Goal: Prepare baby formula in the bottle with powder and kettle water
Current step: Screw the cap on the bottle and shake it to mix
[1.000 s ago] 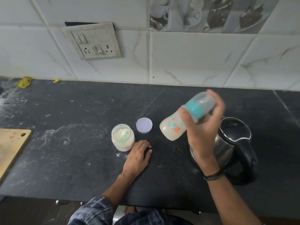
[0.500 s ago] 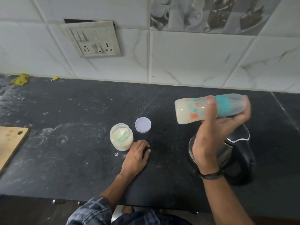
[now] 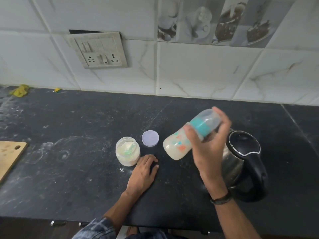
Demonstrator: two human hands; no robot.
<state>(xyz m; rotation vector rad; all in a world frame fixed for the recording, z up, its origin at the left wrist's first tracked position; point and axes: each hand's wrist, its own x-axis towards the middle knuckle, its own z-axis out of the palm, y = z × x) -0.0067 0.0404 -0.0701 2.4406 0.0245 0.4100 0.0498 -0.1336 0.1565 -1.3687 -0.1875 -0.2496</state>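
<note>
Our right hand (image 3: 208,150) grips the capped bottle (image 3: 178,146) at its teal collar. In 0.5 s the bottle swung from level to base-down, left of that hand: shaking continues, formula mixing. Our left hand (image 3: 143,171) rests flat, fingers relaxed, on the counter (image 3: 69,178).

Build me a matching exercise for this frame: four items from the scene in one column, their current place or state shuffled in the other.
1. baby bottle
2. powder jar
3. round lid
4. kettle

A. open, upright beside the left hand
B. flat on the counter
C. tilted, gripped by the right hand
D. steel body, black handle, far right

Pairs: 1-C, 2-A, 3-B, 4-D
</note>
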